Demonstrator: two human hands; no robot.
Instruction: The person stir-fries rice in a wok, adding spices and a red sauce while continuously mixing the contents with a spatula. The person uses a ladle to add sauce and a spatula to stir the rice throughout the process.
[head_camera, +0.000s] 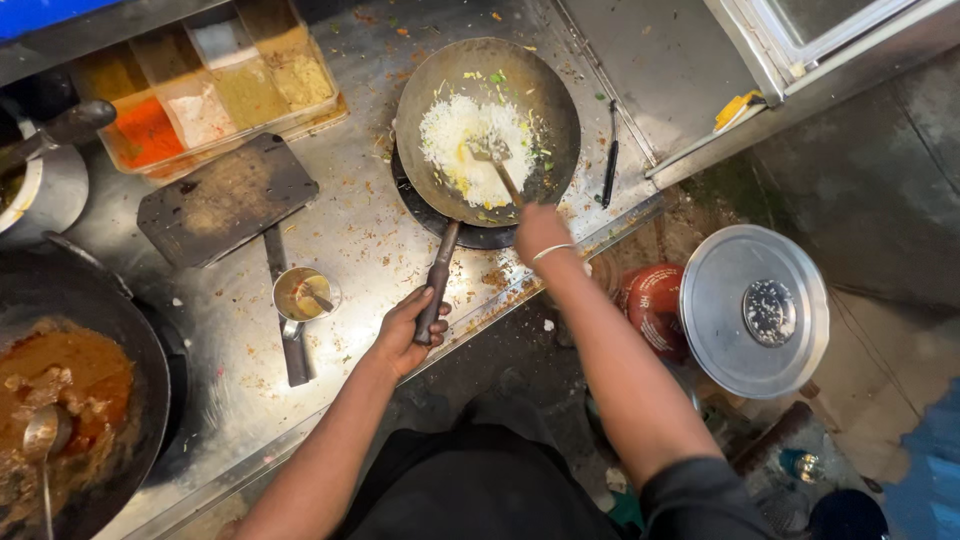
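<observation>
Your wok sits on its burner near the front edge of the steel desk, toward the desk's right end, with a mound of white rice and bits of yellow and green spread across its bowl. Judge it as a stiff, fairly heavy metal pan with a loose, shifting load: the rice will slide and scatter if you tip or jerk it, and the bowl is likely hot. The place to hold it is the long dark handle that points back over the desk's front edge toward you, well away from the bowl.

Your left hand is already closed around the lower end of that handle, fingers wrapped and thumb over the top, in a firm grip. Your right hand, a thin bangle at its wrist, is closed on the shaft of a metal spatula whose blade rests in the rice at the middle of the wok. The spatula is rigid and light; the grip sits high on its shaft, clear of the wok's rim.

Left of the wok on the desk lie a dark flat griddle plate, a small steel cup with a ladle handle, and a tray of spice compartments near the back edge. A larger pan of brown curry stands at the desk's left end.
</observation>
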